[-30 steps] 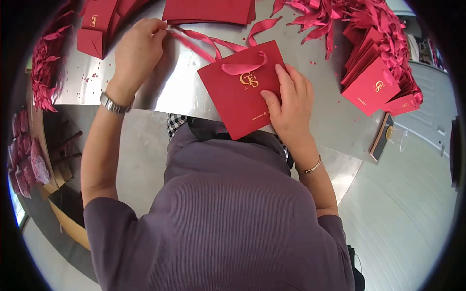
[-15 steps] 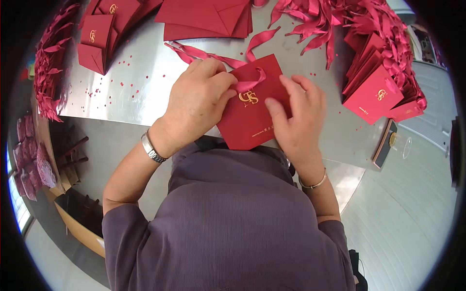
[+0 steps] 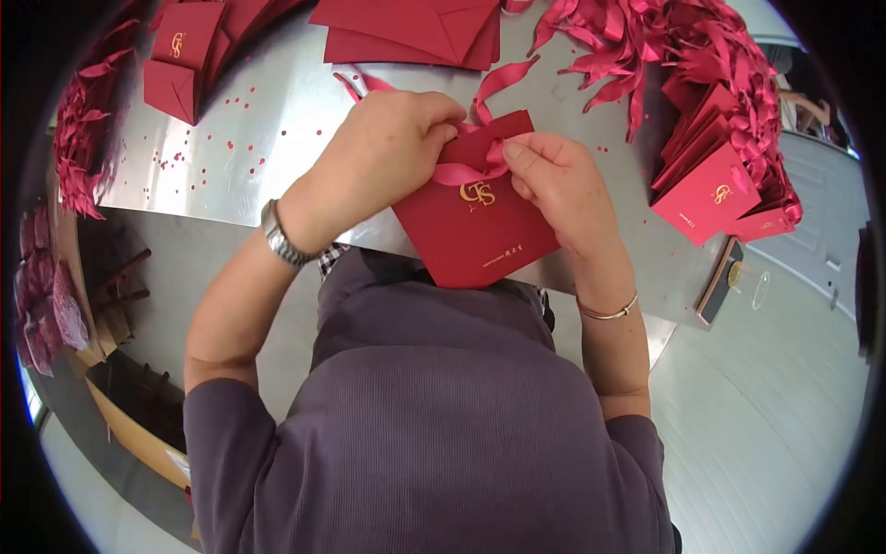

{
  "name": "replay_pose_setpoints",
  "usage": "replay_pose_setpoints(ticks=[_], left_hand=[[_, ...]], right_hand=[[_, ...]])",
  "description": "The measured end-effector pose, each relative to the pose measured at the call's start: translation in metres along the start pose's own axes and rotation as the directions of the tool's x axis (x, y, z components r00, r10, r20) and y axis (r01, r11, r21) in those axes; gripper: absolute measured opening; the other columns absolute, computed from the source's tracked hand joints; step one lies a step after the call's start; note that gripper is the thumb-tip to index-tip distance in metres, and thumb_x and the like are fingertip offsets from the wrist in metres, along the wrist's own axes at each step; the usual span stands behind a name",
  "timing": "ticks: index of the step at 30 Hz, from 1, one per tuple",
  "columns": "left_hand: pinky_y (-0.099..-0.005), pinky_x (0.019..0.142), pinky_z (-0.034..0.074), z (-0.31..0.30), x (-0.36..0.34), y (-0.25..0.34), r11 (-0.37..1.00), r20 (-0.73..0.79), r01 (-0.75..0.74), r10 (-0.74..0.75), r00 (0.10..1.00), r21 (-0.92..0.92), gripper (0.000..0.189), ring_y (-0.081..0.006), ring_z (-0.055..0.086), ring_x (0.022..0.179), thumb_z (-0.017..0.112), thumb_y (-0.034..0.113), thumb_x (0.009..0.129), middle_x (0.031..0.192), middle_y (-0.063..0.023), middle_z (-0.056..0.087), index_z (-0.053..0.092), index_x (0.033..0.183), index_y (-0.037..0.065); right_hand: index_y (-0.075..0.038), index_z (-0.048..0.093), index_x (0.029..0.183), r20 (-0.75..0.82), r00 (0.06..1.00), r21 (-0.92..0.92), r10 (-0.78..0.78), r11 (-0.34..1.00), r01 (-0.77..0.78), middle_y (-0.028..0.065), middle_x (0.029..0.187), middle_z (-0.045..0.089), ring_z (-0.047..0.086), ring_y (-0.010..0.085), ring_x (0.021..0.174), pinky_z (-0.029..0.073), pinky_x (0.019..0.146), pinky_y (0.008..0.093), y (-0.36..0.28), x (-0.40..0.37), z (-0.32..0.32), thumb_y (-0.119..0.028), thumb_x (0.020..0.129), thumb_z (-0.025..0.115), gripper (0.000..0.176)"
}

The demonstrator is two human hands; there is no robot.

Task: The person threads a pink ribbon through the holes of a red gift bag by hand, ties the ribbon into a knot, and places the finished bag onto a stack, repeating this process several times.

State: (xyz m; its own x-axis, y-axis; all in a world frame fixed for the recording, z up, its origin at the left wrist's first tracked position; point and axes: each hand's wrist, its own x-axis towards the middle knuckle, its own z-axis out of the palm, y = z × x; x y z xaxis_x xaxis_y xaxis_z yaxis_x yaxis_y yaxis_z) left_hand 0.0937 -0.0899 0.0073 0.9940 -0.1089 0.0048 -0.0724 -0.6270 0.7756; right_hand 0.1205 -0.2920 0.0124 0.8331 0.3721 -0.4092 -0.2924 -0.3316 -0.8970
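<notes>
A small red paper gift bag (image 3: 480, 235) with a gold logo lies at the table's front edge, its lower end against my body. A pink-red ribbon (image 3: 459, 174) loops across the upper part of the bag. My left hand (image 3: 397, 138) is at the bag's upper left, thumb and forefinger pinched on the ribbon. On the upper right, my right hand (image 3: 565, 185) pinches the ribbon between thumb and forefinger. A loose ribbon end (image 3: 498, 85) extends beyond the bag's top. My left fingers partly hide the ribbon where they hold it.
Flat red bags (image 3: 406, 37) are stacked at the back. More bags (image 3: 175, 65) stand at the left. Loose ribbons (image 3: 614, 55) lie at the back right, beside ribboned bags (image 3: 706, 198). A phone (image 3: 718, 282) sits at the table's right edge. Red paper dots dot the metal table (image 3: 305, 166).
My right hand has gone from spread fingers beside the bag to a pinch on the ribbon. The ribbon loop now stretches between both hands, and my left hand has shifted slightly up.
</notes>
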Motion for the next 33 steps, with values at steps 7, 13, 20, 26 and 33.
replay_pose_setpoints(ticks=[7,13,20,26,33], left_hand=[[-0.0356,0.070,0.052,-0.009,0.021,-0.006,0.994,0.305,-0.082,0.058,0.951,0.067,0.017,-0.0315,0.067,0.077,0.058,0.006,0.084,0.085,-0.0183,0.068,0.067,0.097,-0.001],[-0.0430,0.066,0.051,-0.001,0.021,0.000,0.916,0.292,-0.234,0.139,0.946,0.325,0.010,-0.0359,0.065,0.077,0.057,0.006,0.081,0.081,-0.0184,0.066,0.062,0.089,0.001],[-0.0464,0.062,0.051,0.029,0.005,-0.008,0.983,-0.143,-0.069,0.094,0.985,0.170,0.009,-0.0386,0.065,0.073,0.055,0.006,0.086,0.077,-0.0203,0.065,0.052,0.092,0.000],[-0.0482,0.059,0.049,0.023,0.000,-0.004,0.992,-0.158,-0.078,0.094,0.983,0.104,0.008,-0.0404,0.062,0.067,0.055,0.008,0.089,0.072,-0.0193,0.064,0.051,0.091,0.001],[-0.0493,0.059,0.047,0.024,0.000,-0.005,0.991,-0.171,-0.112,0.122,0.978,0.066,0.009,-0.0406,0.062,0.069,0.057,0.008,0.088,0.070,-0.0197,0.062,0.051,0.090,0.002]], right_hand=[[-0.003,0.061,0.081,0.183,0.944,0.275,0.274,0.908,-0.316,-0.0042,0.064,0.048,0.038,0.0030,0.056,0.028,0.047,0.0204,-0.002,0.002,-0.004,-0.019,0.094,0.054,0.021],[-0.003,0.062,0.088,0.125,0.968,0.299,0.217,0.922,-0.246,-0.0055,0.064,0.045,0.034,0.0020,0.054,0.024,0.046,0.0189,-0.003,-0.005,0.004,-0.019,0.095,0.054,0.020],[0.001,0.064,0.093,0.255,0.940,0.346,0.224,0.887,-0.306,-0.0054,0.063,0.045,0.035,0.0029,0.055,0.027,0.047,0.0204,0.002,-0.001,-0.009,-0.020,0.095,0.056,0.022],[0.002,0.065,0.097,-0.240,0.959,-0.298,-0.149,0.952,0.074,-0.0016,0.068,0.056,0.045,0.0042,0.057,0.035,0.049,0.0217,0.004,-0.018,0.014,-0.024,0.092,0.064,0.026],[0.005,0.066,0.089,-0.102,0.991,-0.298,0.084,0.948,-0.111,0.0073,0.067,0.063,0.058,0.0136,0.060,0.046,0.058,0.0284,-0.008,-0.015,0.013,-0.022,0.086,0.067,0.027]])
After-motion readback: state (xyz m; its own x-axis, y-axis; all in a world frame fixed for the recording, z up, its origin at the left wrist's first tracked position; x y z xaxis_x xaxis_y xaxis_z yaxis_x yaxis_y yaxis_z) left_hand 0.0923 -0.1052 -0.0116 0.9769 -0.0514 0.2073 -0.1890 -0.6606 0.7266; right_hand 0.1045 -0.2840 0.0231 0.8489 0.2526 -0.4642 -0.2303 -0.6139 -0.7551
